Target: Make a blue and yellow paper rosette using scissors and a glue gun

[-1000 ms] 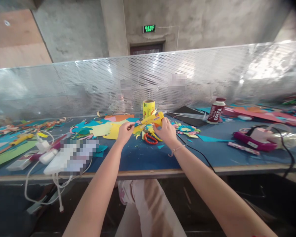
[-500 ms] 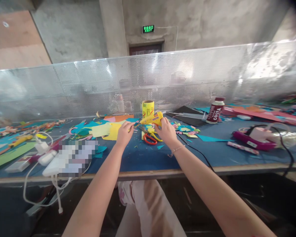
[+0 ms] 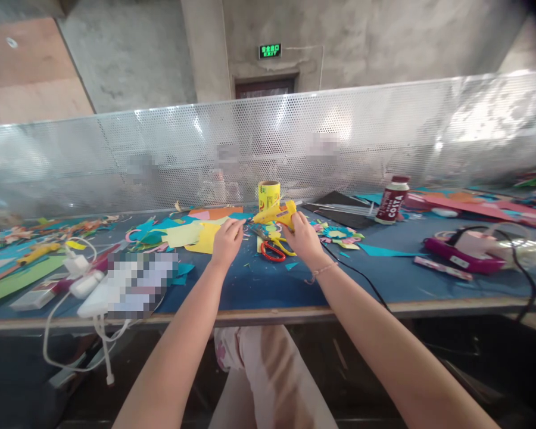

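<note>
My right hand is wrapped round the grip of a yellow glue gun, whose nozzle points left. Facing it, my left hand is closed in a pinch close to the nozzle tip; what sits between the fingertips is too small to make out, with a bit of blue near them. Below the glue gun lie scissors with red handles and a yellow-handled tool. Yellow paper spreads beside my left hand. Behind the gun stands a yellow tape roll.
A brown bottle stands at the right, near a purple power strip. A black cord runs to the table's front edge. White chargers and cables crowd the left. A perforated metal screen borders the back.
The glue gun and my right hand have shifted very slightly. My left hand keeps its pinch near the nozzle. The view has moved a little.
</note>
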`<state>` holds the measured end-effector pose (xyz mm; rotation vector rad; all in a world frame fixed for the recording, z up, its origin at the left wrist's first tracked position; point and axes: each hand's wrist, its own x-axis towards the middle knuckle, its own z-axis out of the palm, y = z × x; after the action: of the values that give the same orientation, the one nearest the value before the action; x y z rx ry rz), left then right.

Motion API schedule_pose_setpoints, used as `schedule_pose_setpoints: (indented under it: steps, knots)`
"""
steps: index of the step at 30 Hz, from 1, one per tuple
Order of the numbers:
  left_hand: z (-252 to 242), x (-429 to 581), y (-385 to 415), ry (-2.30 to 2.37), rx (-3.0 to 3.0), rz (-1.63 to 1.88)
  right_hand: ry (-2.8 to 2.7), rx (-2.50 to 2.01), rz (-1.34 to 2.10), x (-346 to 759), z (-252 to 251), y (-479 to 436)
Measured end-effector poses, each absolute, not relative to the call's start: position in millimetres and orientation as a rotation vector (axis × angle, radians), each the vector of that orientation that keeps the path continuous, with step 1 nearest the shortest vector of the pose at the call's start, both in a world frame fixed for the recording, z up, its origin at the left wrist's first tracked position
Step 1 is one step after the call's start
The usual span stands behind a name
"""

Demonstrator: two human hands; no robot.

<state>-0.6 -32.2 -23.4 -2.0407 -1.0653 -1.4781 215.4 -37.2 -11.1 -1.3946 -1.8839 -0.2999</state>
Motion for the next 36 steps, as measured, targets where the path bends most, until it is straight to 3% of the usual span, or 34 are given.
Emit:
schedule_pose_setpoints:
  steps: [9, 25, 36]
  knots:
    - [-24.6, -1.3, -28.9, -0.937, -1.954, -1.473, -1.846, -1.142, -0.419, 221.1, -17.7, -26.1]
    - [-26.3, -2.3, -30.4, -1.114, -2.102, -1.312, -1.818, -1.433, -0.646, 218.0, -13.2, -33.8]
    - [-29.9, 0.2, -31.4, -1.486, -2.499, -0.541, -1.74, -1.494, -0.602, 220.9, -13.1, -30.3]
